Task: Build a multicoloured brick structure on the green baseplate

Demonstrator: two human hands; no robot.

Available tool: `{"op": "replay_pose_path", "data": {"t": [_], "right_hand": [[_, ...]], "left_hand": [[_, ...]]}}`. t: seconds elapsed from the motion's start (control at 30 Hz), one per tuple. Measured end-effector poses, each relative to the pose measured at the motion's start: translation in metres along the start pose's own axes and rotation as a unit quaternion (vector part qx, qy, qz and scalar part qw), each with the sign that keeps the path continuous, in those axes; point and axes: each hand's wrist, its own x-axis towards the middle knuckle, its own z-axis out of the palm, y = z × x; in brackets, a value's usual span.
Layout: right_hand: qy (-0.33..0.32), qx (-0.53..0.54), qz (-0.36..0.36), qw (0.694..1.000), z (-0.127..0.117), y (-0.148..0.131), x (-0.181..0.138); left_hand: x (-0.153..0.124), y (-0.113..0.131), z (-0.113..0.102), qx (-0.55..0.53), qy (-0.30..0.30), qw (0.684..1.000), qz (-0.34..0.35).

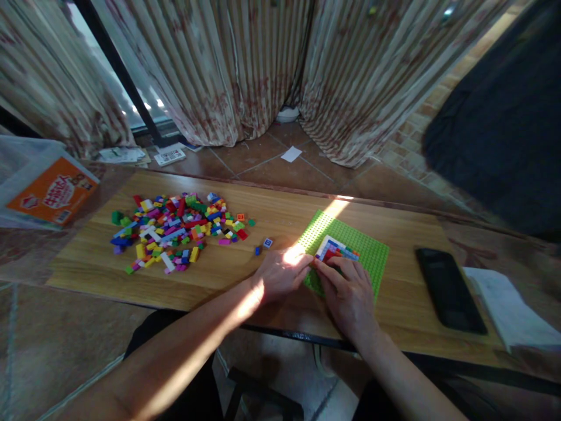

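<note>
A green baseplate (372,248) lies turned at an angle on the wooden table. On it sits a patch of joined toy bricks (335,245), with white, blue, red and orange showing. My left hand (284,272) rests at the plate's left edge, its fingers drawn together and reaching to the patch's near left corner. From the right, my right hand (348,286) bends over the near side of the patch, fingertips pressed down there and covering part of it. The fingertips of both hands almost meet. Whatever small piece they may hold is hidden.
Loose coloured bricks (175,225) spread over the table's left half. A small blue brick (257,251) and a printed tile (267,242) lie left of my left hand. A black phone (449,289) and white paper (511,304) are at right. A clear tub (30,152) stands far left.
</note>
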Motion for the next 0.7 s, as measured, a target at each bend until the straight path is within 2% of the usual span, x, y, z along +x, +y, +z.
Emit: {"op": "replay_pose_path", "data": {"t": [0.13,0.27,0.33,0.43,0.6,0.7], "right_hand": [[0.04,0.087,-0.001,0.995,-0.005,0.009,0.009],[0.081,0.085,0.082,0.99,-0.011,0.035,0.025],[0.05,0.072,0.121,0.989,-0.01,0.05,0.031],[-0.004,0.115,0.155,0.981,-0.007,0.063,0.033],[-0.024,0.149,0.211,0.966,-0.01,0.061,0.029],[-0.034,0.141,0.239,0.96,-0.014,0.058,0.029]], "left_hand": [[0.001,0.0,0.001,0.002,0.023,1.0,0.004],[0.002,-0.002,0.001,-0.004,0.028,1.0,0.01],[0.004,-0.003,0.001,-0.003,0.029,1.0,0.009],[0.007,-0.004,0.001,-0.003,0.031,1.0,0.003],[0.013,-0.004,0.0,0.02,0.058,0.998,0.006],[0.013,-0.003,0.001,0.042,0.074,0.996,-0.021]]}}
